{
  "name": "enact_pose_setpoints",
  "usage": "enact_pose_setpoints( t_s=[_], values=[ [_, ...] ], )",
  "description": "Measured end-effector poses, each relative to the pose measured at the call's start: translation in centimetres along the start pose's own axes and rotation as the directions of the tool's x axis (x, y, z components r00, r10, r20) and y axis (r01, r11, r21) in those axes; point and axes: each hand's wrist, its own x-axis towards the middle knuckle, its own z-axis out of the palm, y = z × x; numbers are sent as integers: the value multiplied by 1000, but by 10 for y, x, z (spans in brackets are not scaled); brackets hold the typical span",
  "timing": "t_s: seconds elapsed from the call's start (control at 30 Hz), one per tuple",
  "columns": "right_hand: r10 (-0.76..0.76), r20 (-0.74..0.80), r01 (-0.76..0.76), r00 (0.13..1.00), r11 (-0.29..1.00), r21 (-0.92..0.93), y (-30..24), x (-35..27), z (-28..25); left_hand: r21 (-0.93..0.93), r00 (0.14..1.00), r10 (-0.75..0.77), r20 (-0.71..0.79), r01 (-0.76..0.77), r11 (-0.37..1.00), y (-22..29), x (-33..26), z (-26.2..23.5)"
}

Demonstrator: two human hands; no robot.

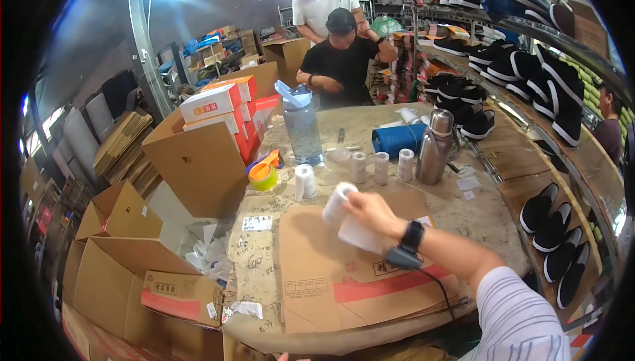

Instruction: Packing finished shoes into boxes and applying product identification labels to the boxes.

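My right hand point(376, 214), with a dark watch on its wrist, is closed on a white paper label roll point(338, 205). It holds the roll above a flat brown cardboard sheet point(311, 235) on the table. A white strip point(360, 236) hangs below the hand. Under my wrist is a dark grey corded device point(403, 257), its cable running over the cardboard; its kind is partly hidden. Of my left hand point(284, 357) only a sliver shows at the lower edge, its fingers out of sight. Another white roll point(305, 182) stands beyond the cardboard.
Farther back stand several paper rolls point(381, 168), a steel thermos point(436, 146), a blue roll point(398, 139), a water jug point(302, 129) and tape dispensers point(264, 172). Open cartons point(198, 162) crowd the left. Shoe shelves point(522, 156) line the right. Two people point(340, 63) are across the table.
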Motion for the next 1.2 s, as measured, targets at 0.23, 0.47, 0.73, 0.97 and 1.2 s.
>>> enact_pose_setpoints(
  t_s=[0.23, 0.47, 0.73, 0.97, 1.2],
  values=[
    [12, -51, -36, 999, 872, -488, 45, 101, 34, 96, 995, -19, -96, 28, 995, -1, 7, -8],
    [7, -221, -78, 975, 946, -316, 36, 100, 40, 23, 992, -24, -128, 27, 999, -7, 8, -18],
    [-490, 32, 318, 871, 613, 723, -135, -63, 80, -134, 992, -103, 78, 113, 984, -11, 31, 66],
    [-813, 74, 602, 577, 485, 634, -170, -121, 81, -422, 1000, -22, -7, 17, 906, -13, 34, 1],
    [-779, 418, 363, 467, 600, 713, -150, -133, 104, -814, 990, 82, 117, 48, 578, 11, 5, 20]
  ],
)
